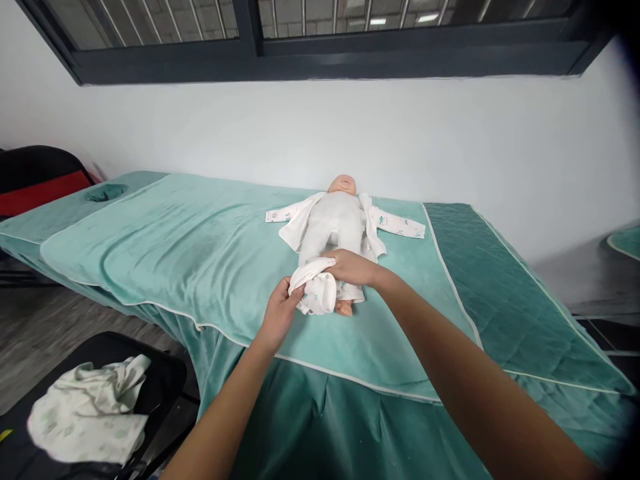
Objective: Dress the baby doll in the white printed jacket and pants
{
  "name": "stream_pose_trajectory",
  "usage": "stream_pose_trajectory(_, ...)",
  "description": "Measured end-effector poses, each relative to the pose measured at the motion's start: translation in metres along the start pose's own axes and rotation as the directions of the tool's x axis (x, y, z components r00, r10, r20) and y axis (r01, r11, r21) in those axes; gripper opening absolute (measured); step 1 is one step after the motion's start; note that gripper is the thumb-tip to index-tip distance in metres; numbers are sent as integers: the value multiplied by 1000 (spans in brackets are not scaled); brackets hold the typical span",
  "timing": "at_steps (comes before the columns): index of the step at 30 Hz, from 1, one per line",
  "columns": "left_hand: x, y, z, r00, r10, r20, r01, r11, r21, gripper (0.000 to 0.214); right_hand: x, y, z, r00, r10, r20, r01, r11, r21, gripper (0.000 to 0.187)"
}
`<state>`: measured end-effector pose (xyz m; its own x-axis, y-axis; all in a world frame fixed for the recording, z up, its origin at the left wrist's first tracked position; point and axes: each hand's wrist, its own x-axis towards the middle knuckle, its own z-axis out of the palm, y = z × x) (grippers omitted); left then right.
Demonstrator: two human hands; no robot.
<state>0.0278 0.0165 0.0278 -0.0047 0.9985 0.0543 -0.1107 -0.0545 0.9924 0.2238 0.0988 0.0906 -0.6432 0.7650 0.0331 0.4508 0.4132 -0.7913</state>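
Note:
A baby doll (pixel 345 185) lies on its back on the green bed, its head toward the wall. Its torso is pale grey-white, and a white printed shirt (pixel 400 224) lies open around it with both sleeves spread out. Around the doll's lower legs are white printed pants (pixel 323 293), bunched up on the left side. My left hand (pixel 281 310) pinches the bunched edge of the pants. Across the leg, my right hand (pixel 353 267) is closed on the top of the same bunch, its fingertips partly hidden. One bare doll foot (pixel 344 307) sticks out below the cloth.
A light green cover (pixel 200 233) with white piping spreads over the bed, which has a face hole (pixel 106 193) at the left. At the lower left, a crumpled white printed cloth (pixel 93 410) rests on a black chair (pixel 165 373). The wall and window stand behind.

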Motion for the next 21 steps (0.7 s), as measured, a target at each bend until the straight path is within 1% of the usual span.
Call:
stream_pose_trajectory(2, 6, -2, -7, 999, 10, 41, -11, 1000, 19, 31, -1, 1, 0, 1000, 3, 20, -4, 999, 36, 26)
stream_pose_trajectory(6, 18, -2, -19, 993, -23, 117, 17, 999, 47, 23, -4, -2, -1, 996, 52, 68, -58, 994, 89, 28)
stream_pose_trajectory(8, 21, -1, -23, 993, -39, 116, 32, 998, 60, 18, -6, -4, -3, 991, 89, 98, -99, 990, 99, 28)
stream_pose_trajectory(10, 22, 0, -24, 990, -71, 120, 68, 997, 31, 18, -10, -8, -6, 981, 136, 137, -151, 983, 106, 30)
stream_pose_trajectory(13, 18, 3, -23, 974, -131, 187, 145, 987, -63, 23, -14, -12, -10, 959, 201, 200, -227, 967, 114, 35)
stream_pose_trajectory(16, 12, 8, -24, 944, -149, 294, 178, 981, -77, 34, -15, -16, -11, 945, 219, 245, -253, 960, 120, 35)
stream_pose_trajectory(18, 11, 10, -26, 919, -155, 362, 178, 984, -31, 39, -13, -17, -9, 948, 211, 236, -238, 967, 93, 36)
stream_pose_trajectory(19, 11, 10, -28, 911, -158, 382, 170, 986, 2, 38, -12, -18, -7, 954, 208, 216, -225, 972, 60, 35)
stream_pose_trajectory(21, 16, 9, -31, 917, -152, 368, 131, 988, 81, 28, -8, -18, -3, 966, 205, 160, -203, 979, -28, 32)
